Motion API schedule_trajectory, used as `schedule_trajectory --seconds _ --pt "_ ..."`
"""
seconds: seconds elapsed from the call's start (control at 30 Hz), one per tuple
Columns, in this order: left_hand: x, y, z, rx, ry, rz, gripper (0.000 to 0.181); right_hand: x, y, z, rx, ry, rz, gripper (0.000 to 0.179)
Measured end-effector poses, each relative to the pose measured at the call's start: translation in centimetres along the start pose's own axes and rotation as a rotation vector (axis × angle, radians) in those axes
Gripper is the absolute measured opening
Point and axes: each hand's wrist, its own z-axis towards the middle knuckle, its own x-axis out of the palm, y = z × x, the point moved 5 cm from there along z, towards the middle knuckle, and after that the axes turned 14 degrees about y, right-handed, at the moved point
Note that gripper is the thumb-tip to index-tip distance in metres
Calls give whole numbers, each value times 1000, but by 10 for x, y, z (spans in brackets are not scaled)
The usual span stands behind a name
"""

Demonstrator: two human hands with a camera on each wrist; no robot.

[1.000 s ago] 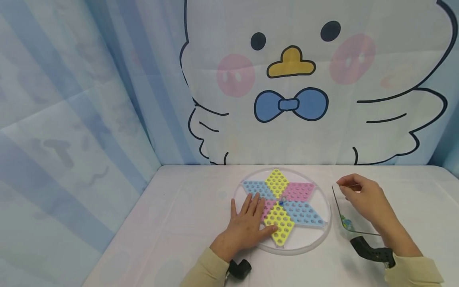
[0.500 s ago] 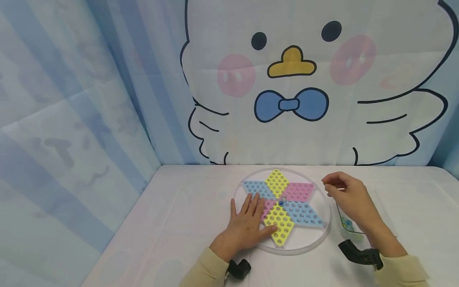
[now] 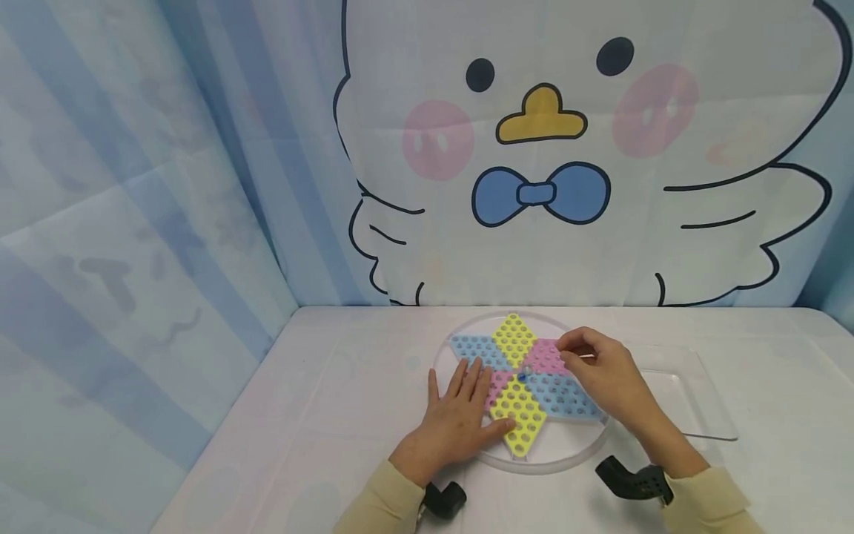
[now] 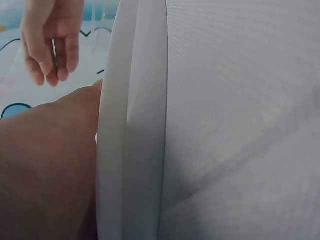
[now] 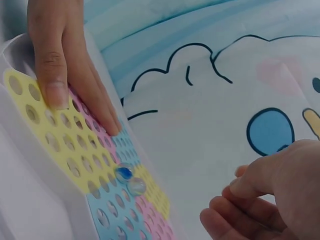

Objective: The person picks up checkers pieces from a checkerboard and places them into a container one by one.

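A round white Chinese checkers board point(image 3: 577, 454) bears a star of yellow, pink and blue panels full of holes. Two glass marbles point(image 5: 125, 172), one with a blue swirl and one clear, sit together near the star's middle. My left hand point(image 3: 455, 424) lies flat on the board's left side, fingers spread, thumb on the near yellow panel. Over the right pink panel is my right hand point(image 3: 608, 377), thumb and fingertips brought together in a pinch. The fingers mostly hide the small marble-sized thing between them. In the right wrist view the left fingertips press the holed panels.
A clear plastic tray point(image 3: 710, 437) stands right of the board, partly behind the right forearm. Black wrist mounts point(image 3: 445, 500) sit below both hands. A curtain with a cartoon bird point(image 3: 540, 259) hangs behind the white table point(image 3: 333, 415).
My right hand has moved left from the clear tray to above the board's right side, still pinched. The marbles in the tray are now covered by the arm. My left hand stays put.
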Motion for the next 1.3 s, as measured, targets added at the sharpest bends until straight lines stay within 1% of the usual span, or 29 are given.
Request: schedule_trajectory --seconds 0.13,0.27,0.5,0.6,0.73,0.93,1.3 --pt "0 0 0 -2 6 3 91 9 3 4 -13 0 16 14" --pt "0 0 -1 -3 -1 6 91 19 4 9 -32 1 42 13" --pt "1 0 0 -9 -10 11 91 39 -2 17 -16 10 57 14" --pt "0 0 0 -8 -12 14 91 44 -3 18 -33 7 58 15" --pt "0 -1 0 -9 -12 22 91 48 -3 19 -66 1 46 15" --pt "-1 -1 0 -8 -12 28 90 54 -7 21 -63 10 21 17" --pt "0 0 0 -10 -13 38 90 59 -11 23 -134 -35 -17 19"
